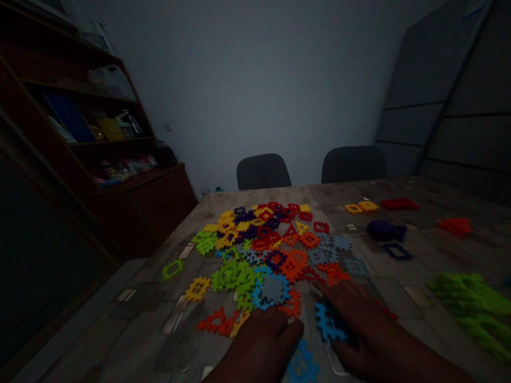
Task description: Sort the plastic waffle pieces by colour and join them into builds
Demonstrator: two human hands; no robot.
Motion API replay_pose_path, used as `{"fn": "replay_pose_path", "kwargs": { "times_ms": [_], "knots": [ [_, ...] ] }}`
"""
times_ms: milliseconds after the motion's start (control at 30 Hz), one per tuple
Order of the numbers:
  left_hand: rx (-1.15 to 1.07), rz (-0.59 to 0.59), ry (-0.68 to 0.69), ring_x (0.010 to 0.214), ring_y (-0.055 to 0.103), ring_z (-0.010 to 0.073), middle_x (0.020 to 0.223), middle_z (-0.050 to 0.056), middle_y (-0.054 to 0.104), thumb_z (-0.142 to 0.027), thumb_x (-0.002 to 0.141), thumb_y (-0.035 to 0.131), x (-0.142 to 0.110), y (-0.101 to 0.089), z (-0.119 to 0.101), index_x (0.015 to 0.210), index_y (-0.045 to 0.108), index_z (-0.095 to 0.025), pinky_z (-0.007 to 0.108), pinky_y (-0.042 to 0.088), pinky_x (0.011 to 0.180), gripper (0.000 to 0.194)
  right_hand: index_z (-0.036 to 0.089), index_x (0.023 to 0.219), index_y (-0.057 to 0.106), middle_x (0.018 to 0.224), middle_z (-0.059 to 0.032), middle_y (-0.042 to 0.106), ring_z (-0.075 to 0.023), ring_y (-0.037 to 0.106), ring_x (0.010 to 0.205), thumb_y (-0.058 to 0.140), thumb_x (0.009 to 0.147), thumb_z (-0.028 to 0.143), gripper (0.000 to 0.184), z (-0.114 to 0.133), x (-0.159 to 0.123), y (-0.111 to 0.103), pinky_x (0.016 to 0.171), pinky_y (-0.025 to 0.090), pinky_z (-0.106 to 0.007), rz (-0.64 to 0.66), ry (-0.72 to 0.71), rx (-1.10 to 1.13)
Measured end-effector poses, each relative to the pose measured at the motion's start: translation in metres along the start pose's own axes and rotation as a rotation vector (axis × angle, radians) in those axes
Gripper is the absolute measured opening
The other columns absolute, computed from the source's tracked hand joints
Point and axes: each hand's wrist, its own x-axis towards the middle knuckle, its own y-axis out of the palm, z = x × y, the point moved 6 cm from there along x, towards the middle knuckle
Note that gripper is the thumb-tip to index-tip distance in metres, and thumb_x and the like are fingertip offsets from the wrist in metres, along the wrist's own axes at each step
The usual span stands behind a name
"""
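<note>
A heap of flat, toothed plastic pieces (263, 244) in red, orange, yellow, green, blue and purple lies spread on the table (151, 298). My left hand (261, 340) rests palm down at the near edge of the heap, fingers together, beside orange pieces (217, 322). My right hand (359, 330) lies flat with its fingers stretched toward the heap, next to a blue piece (327, 322). Another blue piece (302, 364) sits between my two hands. Neither hand grips anything I can see.
Sorted piles sit to the right: green (473, 300), purple (385, 230), orange (455, 226), red (399, 204) and yellow (361, 207). Two dark chairs (263, 171) stand at the far side. A wooden shelf unit (99, 149) fills the left. The room is dim.
</note>
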Motion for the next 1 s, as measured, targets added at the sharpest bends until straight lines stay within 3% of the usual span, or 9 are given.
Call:
{"fn": "replay_pose_path", "kwargs": {
  "times_ms": [167, 267, 333, 467, 567, 667, 767, 900, 1000],
  "knots": [
    [-0.115, -0.101, 0.247, 0.121, 0.063, 0.0263, 0.136, 0.003, 0.067, -0.029, 0.107, 0.062, -0.011, -0.025, -0.014, 0.14, 0.052, -0.033, 0.037, 0.048, 0.099, 0.035, 0.038, 0.168, 0.023, 0.157, -0.0088, 0.054, -0.0347, 0.049, 0.143, 0.066, 0.079, 0.017, 0.101, 0.003, 0.001, -0.007, 0.116, 0.042, -0.06, -0.029, -0.011, 0.055],
    [-0.078, -0.113, 0.306, 0.114, 0.066, 0.0241, 0.126, 0.003, 0.072, -0.028, 0.109, 0.059, -0.008, -0.014, -0.018, 0.133, 0.057, -0.033, 0.035, 0.048, 0.097, 0.025, 0.039, 0.168, 0.022, 0.156, -0.0087, 0.055, -0.034, 0.05, 0.142, 0.065, 0.08, 0.017, 0.101, 0.004, 0.0, -0.01, 0.115, 0.043, -0.058, -0.042, -0.027, 0.055],
    [0.015, -0.102, 0.258, 0.101, 0.068, 0.0253, 0.113, 0.005, 0.073, -0.035, 0.105, 0.066, -0.003, -0.001, -0.017, 0.124, 0.062, -0.029, 0.034, 0.051, 0.085, 0.02, 0.038, 0.168, 0.022, 0.152, -0.0092, 0.057, -0.034, 0.053, 0.14, 0.064, 0.081, 0.017, 0.099, 0.004, 0.001, -0.012, 0.114, 0.044, -0.058, -0.039, -0.027, 0.055],
    [0.149, -0.039, 0.047, 0.081, 0.067, 0.0297, 0.1, 0.011, 0.071, -0.056, 0.092, 0.077, 0.002, 0.007, -0.008, 0.128, 0.063, -0.021, 0.035, 0.048, 0.064, 0.052, 0.039, 0.168, 0.02, 0.149, -0.0087, 0.059, -0.0336, 0.053, 0.139, 0.064, 0.083, 0.018, 0.097, 0.007, 0.003, -0.017, 0.115, 0.042, -0.06, -0.047, -0.042, 0.052],
    [0.084, -0.001, 0.003, 0.085, 0.067, 0.0319, 0.108, 0.013, 0.071, -0.067, 0.087, 0.077, -0.003, -0.009, -0.005, 0.144, 0.052, -0.02, 0.039, 0.05, 0.07, 0.078, 0.038, 0.167, 0.022, 0.145, -0.0095, 0.062, -0.0345, 0.055, 0.137, 0.064, 0.083, 0.017, 0.097, 0.01, 0.004, -0.02, 0.115, 0.041, -0.062, -0.078, -0.053, 0.053],
    [-0.033, -0.012, 0.095, 0.104, 0.066, 0.0312, 0.123, 0.008, 0.071, -0.046, 0.097, 0.072, -0.01, -0.028, -0.007, 0.142, 0.052, -0.028, 0.04, 0.05, 0.087, 0.052, 0.037, 0.167, 0.025, 0.141, -0.0101, 0.064, -0.0345, 0.057, 0.134, 0.063, 0.082, 0.015, 0.095, 0.01, 0.004, -0.02, 0.114, 0.043, -0.061, -0.078, -0.059, 0.062],
    [-0.136, -0.018, 0.249, 0.116, 0.064, 0.0257, 0.126, 0.002, 0.071, -0.025, 0.106, 0.058, -0.014, -0.03, -0.012, 0.137, 0.054, -0.033, 0.037, 0.045, 0.101, 0.033, 0.036, 0.167, 0.025, 0.146, -0.0098, 0.061, -0.0337, 0.055, 0.136, 0.063, 0.083, 0.017, 0.094, 0.008, 0.002, -0.016, 0.114, 0.043, -0.06, -0.059, -0.045, 0.048],
    [-0.094, 0.0, 0.25, 0.107, 0.066, 0.0244, 0.117, 0.004, 0.072, -0.034, 0.107, 0.06, -0.008, -0.01, -0.012, 0.132, 0.057, -0.031, 0.033, 0.048, 0.092, 0.026, 0.035, 0.167, 0.027, 0.151, -0.0097, 0.058, -0.0329, 0.052, 0.139, 0.065, 0.083, 0.019, 0.093, 0.006, 0.001, -0.012, 0.116, 0.042, -0.057, -0.021, -0.012, 0.042],
    [0.039, -0.016, 0.13, 0.094, 0.068, 0.0267, 0.112, 0.007, 0.071, -0.055, 0.094, 0.076, 0.0, 0.005, -0.009, 0.135, 0.056, -0.027, 0.032, 0.05, 0.076, 0.053, 0.032, 0.167, 0.029, 0.152, -0.0117, 0.057, -0.0344, 0.05, 0.142, 0.065, 0.084, 0.019, 0.092, 0.008, 0.004, -0.013, 0.117, 0.04, -0.06, 0.009, 0.028, 0.068]
  ]
}}
